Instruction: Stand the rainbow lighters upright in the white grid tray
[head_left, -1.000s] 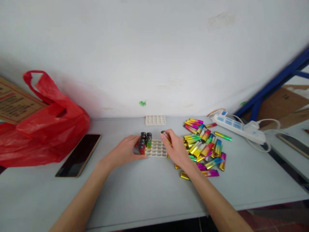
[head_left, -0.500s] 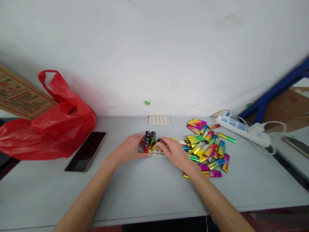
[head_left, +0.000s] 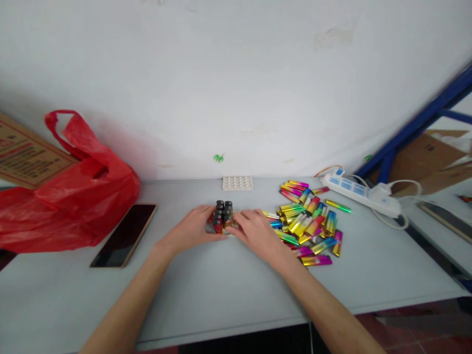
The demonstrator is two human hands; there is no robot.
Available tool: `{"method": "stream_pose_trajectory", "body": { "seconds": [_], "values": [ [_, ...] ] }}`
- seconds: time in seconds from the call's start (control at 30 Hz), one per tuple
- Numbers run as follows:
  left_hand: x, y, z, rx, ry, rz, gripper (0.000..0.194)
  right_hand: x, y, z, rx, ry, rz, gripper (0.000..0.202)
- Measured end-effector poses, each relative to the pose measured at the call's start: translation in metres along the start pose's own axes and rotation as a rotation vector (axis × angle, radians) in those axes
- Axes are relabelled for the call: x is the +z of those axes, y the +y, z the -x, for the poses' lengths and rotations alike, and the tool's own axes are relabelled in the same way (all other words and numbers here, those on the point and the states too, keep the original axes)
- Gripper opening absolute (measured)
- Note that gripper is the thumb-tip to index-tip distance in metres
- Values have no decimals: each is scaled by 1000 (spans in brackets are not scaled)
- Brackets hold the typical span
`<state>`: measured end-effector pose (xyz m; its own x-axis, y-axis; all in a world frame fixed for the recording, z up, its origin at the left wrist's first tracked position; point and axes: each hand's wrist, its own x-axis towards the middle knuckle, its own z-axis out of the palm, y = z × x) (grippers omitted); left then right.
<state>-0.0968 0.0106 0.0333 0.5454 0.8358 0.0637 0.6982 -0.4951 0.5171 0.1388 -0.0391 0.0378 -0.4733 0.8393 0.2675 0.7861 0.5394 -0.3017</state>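
Several lighters (head_left: 219, 212) stand upright in two short rows, black tops up, in a small white tray whose holes are mostly hidden by my hands. My left hand (head_left: 192, 228) curls round the left side of the tray and the lighters, thumb at the near edge and fingers behind. On the right side, my right hand (head_left: 257, 230) has its thumb and fingers closed on the nearest lighter (head_left: 228, 217) of the right row, which looks upright. Just beyond my right hand lies a loose pile of shiny multicoloured lighters (head_left: 313, 227).
A second white holed tray (head_left: 237, 183) lies against the wall. At left are a phone (head_left: 124, 236), a red plastic bag (head_left: 84, 196) and a cardboard box (head_left: 33, 152). A white power strip (head_left: 359, 193) with cables sits at right near a blue metal frame (head_left: 413, 123).
The lighter in my right hand has gone from tilted to upright beside the others, and my right hand has moved left, closer to my left hand. The view has shifted slightly.
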Motion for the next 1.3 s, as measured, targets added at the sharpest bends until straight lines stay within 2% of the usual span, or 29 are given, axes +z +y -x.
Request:
{"method": "stream_pose_trajectory", "body": {
  "seconds": [0.13, 0.3, 0.4, 0.5, 0.57, 0.63, 0.83, 1.07, 1.3],
  "values": [
    [0, -1, -1, -24, -5, -27, 46, -11, 24, 3, 77, 61, -95, 30],
    [-1, -2, -2, -31, -15, -36, 50, -31, 90, 23, 252, 200, 34, 27],
    [-1, -2, -3, -42, -22, -28, 51, -42, 125, 46, 364, 163, 84, 39],
    [-1, -2, -3, -32, -17, -25, 50, -50, 142, 65, 418, 69, 61, 56],
    [-1, -2, -3, -29, -6, -32, 49, -53, 145, 69, 422, -7, 36, 57],
    [-1, -2, -3, -30, 6, -40, 48, -54, 144, 68, 421, -59, 40, 50],
    [0, -4, -2, -34, 13, -27, 50, -55, 137, 56, 460, -54, 62, 32],
    [-1, -4, -3, -41, 2, -27, 49, -59, 127, 48, 417, 114, -18, 21],
    [2, -6, -3, -35, 0, -25, 49, -58, 107, 35, 387, 276, -158, 37]
  ]
}}
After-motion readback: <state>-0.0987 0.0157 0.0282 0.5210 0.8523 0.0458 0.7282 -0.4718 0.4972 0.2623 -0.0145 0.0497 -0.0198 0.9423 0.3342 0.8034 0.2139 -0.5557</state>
